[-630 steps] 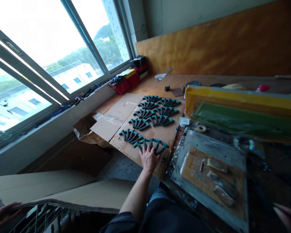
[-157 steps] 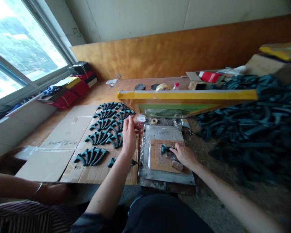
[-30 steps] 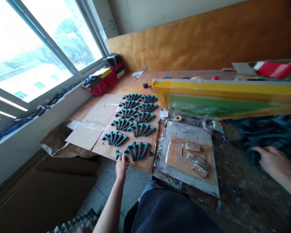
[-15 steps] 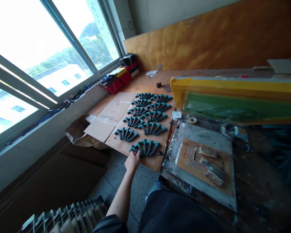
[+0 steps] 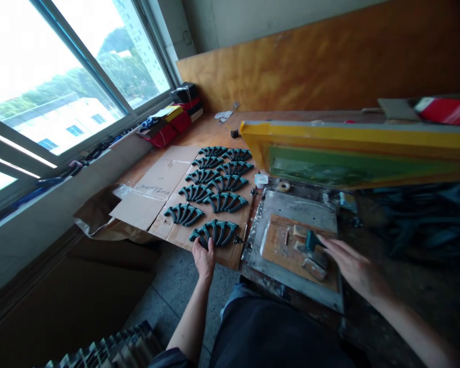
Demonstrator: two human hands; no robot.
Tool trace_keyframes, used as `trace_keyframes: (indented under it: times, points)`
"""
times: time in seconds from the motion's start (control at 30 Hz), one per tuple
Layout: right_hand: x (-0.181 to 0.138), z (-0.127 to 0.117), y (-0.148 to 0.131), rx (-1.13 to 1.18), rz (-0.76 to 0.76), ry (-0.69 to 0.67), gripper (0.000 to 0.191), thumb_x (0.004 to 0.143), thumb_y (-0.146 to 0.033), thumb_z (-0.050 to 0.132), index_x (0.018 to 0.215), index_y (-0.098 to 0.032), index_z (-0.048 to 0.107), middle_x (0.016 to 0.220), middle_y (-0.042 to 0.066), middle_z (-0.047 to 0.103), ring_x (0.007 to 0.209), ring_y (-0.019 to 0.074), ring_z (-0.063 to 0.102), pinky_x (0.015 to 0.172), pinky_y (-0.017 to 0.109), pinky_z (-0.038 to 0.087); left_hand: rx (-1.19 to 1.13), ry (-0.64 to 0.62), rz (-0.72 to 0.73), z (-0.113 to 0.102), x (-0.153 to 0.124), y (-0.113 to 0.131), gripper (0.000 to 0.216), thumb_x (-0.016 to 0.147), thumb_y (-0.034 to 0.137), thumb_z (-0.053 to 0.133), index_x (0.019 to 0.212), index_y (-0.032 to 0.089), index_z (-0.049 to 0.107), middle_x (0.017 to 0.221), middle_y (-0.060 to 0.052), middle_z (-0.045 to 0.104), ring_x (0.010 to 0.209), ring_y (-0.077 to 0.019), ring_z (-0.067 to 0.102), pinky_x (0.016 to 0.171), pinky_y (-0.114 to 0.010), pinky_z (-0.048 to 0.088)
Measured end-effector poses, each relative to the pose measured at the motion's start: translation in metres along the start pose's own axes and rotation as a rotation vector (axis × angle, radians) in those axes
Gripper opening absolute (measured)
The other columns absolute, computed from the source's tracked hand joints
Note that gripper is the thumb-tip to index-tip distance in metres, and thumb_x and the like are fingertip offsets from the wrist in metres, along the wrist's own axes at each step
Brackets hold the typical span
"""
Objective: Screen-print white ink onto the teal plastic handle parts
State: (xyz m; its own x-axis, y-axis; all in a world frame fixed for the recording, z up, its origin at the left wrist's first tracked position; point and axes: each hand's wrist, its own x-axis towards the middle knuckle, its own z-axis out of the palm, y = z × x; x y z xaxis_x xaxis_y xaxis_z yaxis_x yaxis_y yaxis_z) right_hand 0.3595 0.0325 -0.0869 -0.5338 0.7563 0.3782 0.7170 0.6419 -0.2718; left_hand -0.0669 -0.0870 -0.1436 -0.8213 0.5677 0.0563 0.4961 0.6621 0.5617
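Observation:
My left hand [image 5: 204, 259] is at the near edge of the cardboard, its fingers closed around the leftmost dark green handle-shaped part of the nearest row [image 5: 219, 233]. Curved and wider at the far end, these parts lie overlapping in fanned rows [image 5: 226, 202] in two columns. My right hand [image 5: 347, 260] grips another dark green handle-shaped part [image 5: 312, 240] over the wooden board [image 5: 274, 237]. Wooden blocks [image 5: 315, 268] sit on that board, partly hidden behind the held part.
A yellow-framed screen [image 5: 322, 133] with a green mesh is raised over the grey metal plate [image 5: 253, 250]. A tape roll [image 5: 283, 186] and small white box [image 5: 261, 180] lie behind the plate. More dark parts [image 5: 417, 220] are heaped at right. Flat cardboard [image 5: 149, 191] covers the left side.
My right hand has come into view from the right with a handle-shaped part. My left hand stays at the nearest row. The view has turned to the right.

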Motion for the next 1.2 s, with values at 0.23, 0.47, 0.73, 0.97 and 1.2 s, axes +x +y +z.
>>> trace_keyframes:
  times: [0.23,0.47,0.73,0.97,1.2]
  points:
    - [0.029,0.02,-0.046,-0.091,-0.004,-0.061,0.042,0.089,-0.011,0.041,0.12,-0.025,0.066,0.101,0.008,0.064,0.092,0.0218,0.059,0.079,0.033,0.051,-0.031,-0.039,0.023,0.0,0.012,-0.007,0.054,0.089,0.044,0.043,0.13,0.008,0.041,0.128,-0.02,0.056,0.127,-0.0265,0.049,0.108,-0.036,0.035]
    - [0.036,0.029,-0.045,-0.111,-0.045,-0.055,0.036,0.089,-0.014,0.045,0.117,-0.02,0.067,0.113,0.013,0.06,0.103,0.028,0.054,0.09,0.044,0.047,-0.07,-0.062,0.014,0.0,0.011,-0.014,0.053,0.09,0.043,0.041,0.132,0.011,0.04,0.132,-0.019,0.055,0.127,-0.0228,0.05,0.107,-0.033,0.038]
    - [0.014,0.021,-0.072,0.076,-0.011,0.102,0.029,0.095,-0.029,0.042,0.109,-0.025,0.068,0.113,0.009,0.061,0.103,0.0242,0.058,0.089,0.04,0.052,0.06,0.042,0.147,0.013,-0.018,-0.008,0.09,0.071,0.054,0.066,0.142,0.014,0.03,0.151,-0.022,0.033,0.144,-0.0337,0.022,0.115,-0.049,0.023]
    - [-0.014,0.035,-0.077,0.136,0.019,0.183,0.026,0.093,-0.023,0.045,0.103,-0.028,0.068,0.111,0.008,0.063,0.099,0.0233,0.063,0.082,0.037,0.057,0.347,0.007,0.206,0.03,-0.026,0.014,0.078,0.068,0.062,0.063,0.134,0.021,0.05,0.151,-0.017,0.035,0.139,-0.0412,0.029,0.111,-0.052,0.028]
    - [-0.029,0.014,-0.089,0.1,0.204,0.133,0.025,0.084,-0.009,0.051,0.09,-0.028,0.068,0.1,0.002,0.064,0.092,0.0185,0.062,0.078,0.028,0.054,0.438,-0.156,0.03,0.015,-0.018,0.049,0.035,0.08,0.045,0.064,0.114,0.046,0.056,0.136,0.002,0.054,0.125,-0.0275,0.05,0.097,-0.05,0.045]
